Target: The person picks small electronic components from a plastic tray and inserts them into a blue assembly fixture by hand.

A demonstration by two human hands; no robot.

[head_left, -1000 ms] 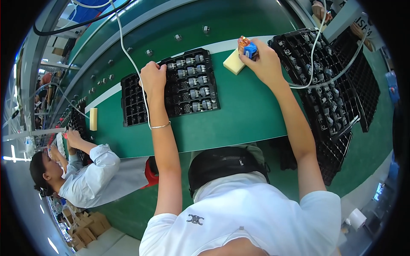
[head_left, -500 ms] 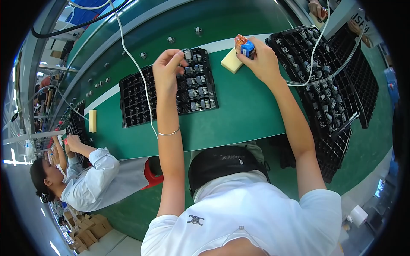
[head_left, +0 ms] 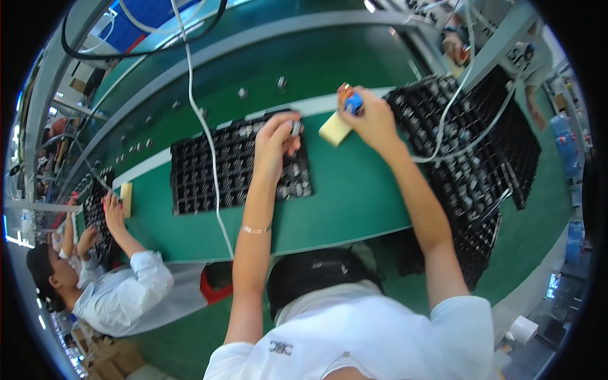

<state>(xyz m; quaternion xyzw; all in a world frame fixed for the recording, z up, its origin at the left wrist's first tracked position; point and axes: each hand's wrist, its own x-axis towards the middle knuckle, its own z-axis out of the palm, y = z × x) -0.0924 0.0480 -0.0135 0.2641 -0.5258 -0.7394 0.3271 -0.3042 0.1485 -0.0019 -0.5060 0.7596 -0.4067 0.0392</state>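
Torso: the person's white shirt [head_left: 354, 335] filled the lower edge of the head view, with a black bag [head_left: 316, 278] in the lap just above it.
Left forearm: it rose nearly straight up from the shirt, a thin bracelet [head_left: 256, 229] round the wrist, and crossed the near edge of the green counter [head_left: 354, 196].
Left hand: the left hand [head_left: 275, 142] hung over the right part of the black compartment tray [head_left: 209, 171], fingers curled and pressed together at the tips on a small grey component [head_left: 295, 128], lifted at the tray's far right corner.
Tray contents: grey parts sat in the right-hand compartments near that hand; the left compartments looked dark, too small to tell.
Right forearm: it ran up and leftward from the right shoulder, elbow bent outward, over the counter.
Right hand: the right hand [head_left: 373, 117] was closed round a blue tool [head_left: 353, 103] with an orange tip, thumb and fingers wrapped on it.
Sponge block: a pale yellow block [head_left: 335, 128] lay on the counter just beside and below the right hand, between the two hands.
Right stack: black trays full of parts [head_left: 468, 145] lay beyond the right arm, white cables draped across them.
Cable: a white cable [head_left: 206, 126] hung down across the compartment tray.
Far left: a co-worker in white [head_left: 120, 297] had a hand on another tray [head_left: 95, 209].
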